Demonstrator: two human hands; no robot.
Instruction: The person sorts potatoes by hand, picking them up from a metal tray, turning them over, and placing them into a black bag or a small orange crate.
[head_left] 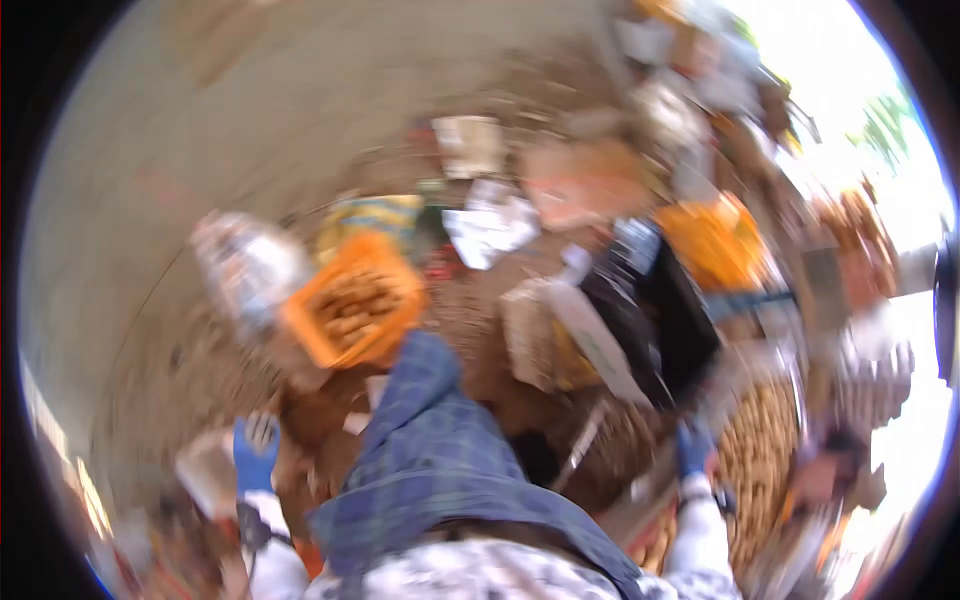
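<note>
My left hand, in a blue glove, hangs at the lower left with its fingers pointing forward. They look apart, with nothing seen in them, though motion blurs the view. A whitish container lies beside it. My right hand, also blue-gloved, is at the lower right near the bottom end of a black crate-like or bag-like thing. Blur hides its fingers and whether they touch that thing. A woven basket sits just right of this hand.
An orange crate of brownish lumps stands ahead of my blue checked clothing. Left of it lies a clear plastic bag. White sheets, cardboard and an orange bag litter the dirt floor. Clutter lines the right side.
</note>
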